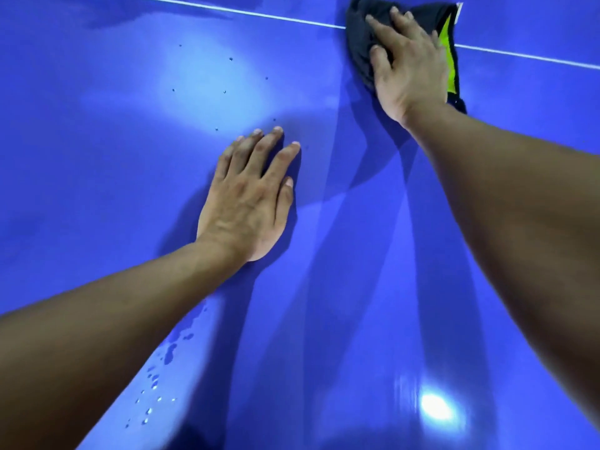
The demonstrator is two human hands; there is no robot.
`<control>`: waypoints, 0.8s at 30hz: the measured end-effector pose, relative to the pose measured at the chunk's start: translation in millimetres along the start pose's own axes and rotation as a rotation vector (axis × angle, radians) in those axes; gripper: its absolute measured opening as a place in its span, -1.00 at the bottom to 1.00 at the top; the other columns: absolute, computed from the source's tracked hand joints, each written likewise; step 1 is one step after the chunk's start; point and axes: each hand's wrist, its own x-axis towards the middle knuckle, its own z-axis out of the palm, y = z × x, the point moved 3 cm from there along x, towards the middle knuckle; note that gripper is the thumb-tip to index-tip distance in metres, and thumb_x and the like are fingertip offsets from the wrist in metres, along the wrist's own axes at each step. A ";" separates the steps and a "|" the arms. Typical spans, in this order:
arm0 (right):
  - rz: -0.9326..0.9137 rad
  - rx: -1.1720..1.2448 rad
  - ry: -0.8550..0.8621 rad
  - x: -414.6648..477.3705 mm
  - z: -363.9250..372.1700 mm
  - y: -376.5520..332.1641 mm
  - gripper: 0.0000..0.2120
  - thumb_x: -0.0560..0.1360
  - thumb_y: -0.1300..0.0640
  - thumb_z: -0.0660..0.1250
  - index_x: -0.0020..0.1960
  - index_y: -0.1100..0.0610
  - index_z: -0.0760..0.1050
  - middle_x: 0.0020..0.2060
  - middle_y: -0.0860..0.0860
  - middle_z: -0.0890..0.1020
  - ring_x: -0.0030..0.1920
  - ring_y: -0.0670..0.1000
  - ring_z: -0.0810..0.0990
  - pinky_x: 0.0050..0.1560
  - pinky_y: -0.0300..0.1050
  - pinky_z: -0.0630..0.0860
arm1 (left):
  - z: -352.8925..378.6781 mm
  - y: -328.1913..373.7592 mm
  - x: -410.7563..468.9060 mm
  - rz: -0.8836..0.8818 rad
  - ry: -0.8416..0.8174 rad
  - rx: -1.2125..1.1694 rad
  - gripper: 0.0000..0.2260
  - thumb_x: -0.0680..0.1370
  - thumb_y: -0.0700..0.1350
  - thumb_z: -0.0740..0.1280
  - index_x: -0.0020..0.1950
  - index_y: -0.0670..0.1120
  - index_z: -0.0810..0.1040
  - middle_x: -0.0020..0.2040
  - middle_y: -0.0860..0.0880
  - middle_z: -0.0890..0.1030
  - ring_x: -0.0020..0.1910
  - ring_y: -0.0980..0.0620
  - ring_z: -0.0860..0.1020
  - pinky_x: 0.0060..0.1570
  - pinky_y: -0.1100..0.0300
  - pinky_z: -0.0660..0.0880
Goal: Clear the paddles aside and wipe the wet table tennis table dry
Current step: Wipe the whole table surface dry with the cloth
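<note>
progress partial: right hand (409, 63) is pressing cloth (357, 43), fingers flat; left hand (250, 196) is resting open on table (97, 157); droplets (152, 378) are dotting its near side.

The glossy blue table tennis table (97, 190) fills the view, with a thin white line (227, 9) crossing its far part at a slant. The top is wet in patches. Tiny water droplets (224, 91) dot the middle, and larger beads and smears (168, 350) sit at the near left. A crumpled dark cloth with a neon yellow-green strip (357, 37) lies on the table at the upper right, straddling the white line and pressed flat under the right hand (412, 69).
</note>
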 end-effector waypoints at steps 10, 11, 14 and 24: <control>-0.164 0.041 -0.049 -175.7 -2.7 -65.2 -0.51 0.63 -0.11 -0.02 0.55 -0.22 0.28 0.59 -0.04 0.27 0.61 0.02 0.15 0.60 0.18 0.01 | -11.6 4.4 -8.7 -0.071 0.042 -0.009 -0.58 0.66 -0.05 -0.03 0.46 -0.12 0.37 0.43 -0.15 0.43 0.37 -0.21 0.40 0.40 -0.04 0.24; -0.169 0.049 -0.046 -201.1 -3.8 -68.7 -0.51 0.63 -0.11 -0.02 0.54 -0.22 0.29 0.59 -0.04 0.27 0.61 0.02 0.16 0.60 0.18 0.02 | -14.8 5.5 -15.9 -0.092 0.043 0.017 -0.59 0.66 -0.06 -0.03 0.45 -0.12 0.37 0.40 -0.16 0.44 0.33 -0.23 0.41 0.37 -0.05 0.26; -0.181 0.073 -0.043 -272.8 -7.8 -77.5 -0.51 0.63 -0.11 -0.01 0.54 -0.21 0.31 0.58 -0.04 0.29 0.60 0.01 0.18 0.59 0.17 0.02 | -22.9 12.3 -52.8 -0.131 0.027 0.036 -0.59 0.64 -0.10 0.01 0.46 -0.11 0.35 0.41 -0.15 0.43 0.32 -0.24 0.41 0.34 -0.06 0.27; -0.220 0.122 0.002 -520.4 -26.2 -127.3 -0.55 0.64 -0.04 0.11 0.51 -0.12 0.40 0.54 0.01 0.37 0.57 0.03 0.26 0.55 0.23 0.12 | -33.4 45.9 -343.7 -0.004 0.017 -0.083 -0.61 0.63 -0.17 0.10 0.46 -0.15 0.41 0.49 -0.14 0.40 0.45 -0.21 0.38 0.43 -0.12 0.30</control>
